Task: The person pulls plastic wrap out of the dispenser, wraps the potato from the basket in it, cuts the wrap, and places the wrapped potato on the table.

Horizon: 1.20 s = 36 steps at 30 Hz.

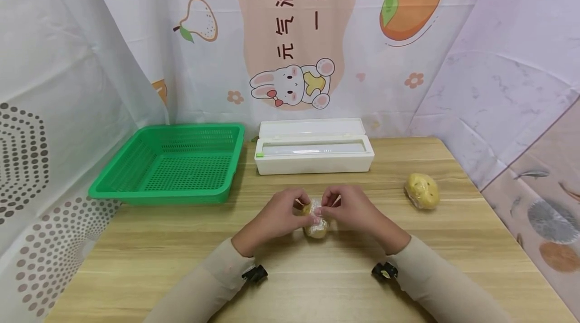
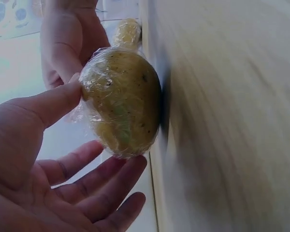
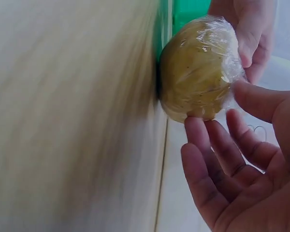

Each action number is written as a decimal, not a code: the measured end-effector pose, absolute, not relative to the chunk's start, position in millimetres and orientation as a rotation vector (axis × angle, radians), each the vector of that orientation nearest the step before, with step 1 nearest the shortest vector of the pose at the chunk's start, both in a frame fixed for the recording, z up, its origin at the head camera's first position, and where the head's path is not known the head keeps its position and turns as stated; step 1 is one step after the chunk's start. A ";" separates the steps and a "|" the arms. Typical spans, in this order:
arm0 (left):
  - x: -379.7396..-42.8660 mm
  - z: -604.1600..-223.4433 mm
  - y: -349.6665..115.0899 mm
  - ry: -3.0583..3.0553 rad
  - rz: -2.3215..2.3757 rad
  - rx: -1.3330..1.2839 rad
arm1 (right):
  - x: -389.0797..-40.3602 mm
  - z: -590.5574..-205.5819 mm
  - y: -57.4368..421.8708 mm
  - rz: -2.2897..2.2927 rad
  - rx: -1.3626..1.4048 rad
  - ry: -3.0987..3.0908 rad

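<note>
A potato (image 1: 317, 232) in clear cling film (image 3: 230, 53) rests on the wooden table, low between the two hands. My left hand (image 1: 283, 215) holds it from the left, thumb on the film at the top and fingertips at its side. From the right, my right hand (image 1: 351, 207) holds the same potato, its thumb pressing the gathered film and its fingertips against the side. In the left wrist view the wrapped potato (image 2: 123, 101) shows dark specks and wrinkled film over its skin.
Another film-wrapped potato (image 1: 423, 191) lies at the right of the table (image 1: 317, 288). A white cling film box (image 1: 312, 164) with its lid raised stands at the back, a roll inside. Left of it is a green plastic basket (image 1: 158, 195). Printed curtains hang behind and at the sides.
</note>
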State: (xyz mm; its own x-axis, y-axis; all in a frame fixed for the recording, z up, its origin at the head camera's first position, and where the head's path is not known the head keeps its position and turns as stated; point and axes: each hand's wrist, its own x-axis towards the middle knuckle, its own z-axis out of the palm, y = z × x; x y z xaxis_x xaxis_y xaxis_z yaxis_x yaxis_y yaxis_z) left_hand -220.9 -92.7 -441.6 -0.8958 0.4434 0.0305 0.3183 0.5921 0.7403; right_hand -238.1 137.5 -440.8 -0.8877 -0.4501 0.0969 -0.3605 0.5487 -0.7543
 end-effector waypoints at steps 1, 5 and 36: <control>-221.0 -441.0 -92.8 2.660 1.173 0.657 | -238.4 -441.7 137.2 -1.278 -0.685 2.658; -221.4 -440.0 -94.2 2.649 1.144 0.700 | -239.6 -444.3 136.3 -1.343 -0.670 2.614; -219.4 -429.2 -103.0 2.805 0.797 0.936 | -234.1 -438.6 139.4 -1.238 -0.951 2.577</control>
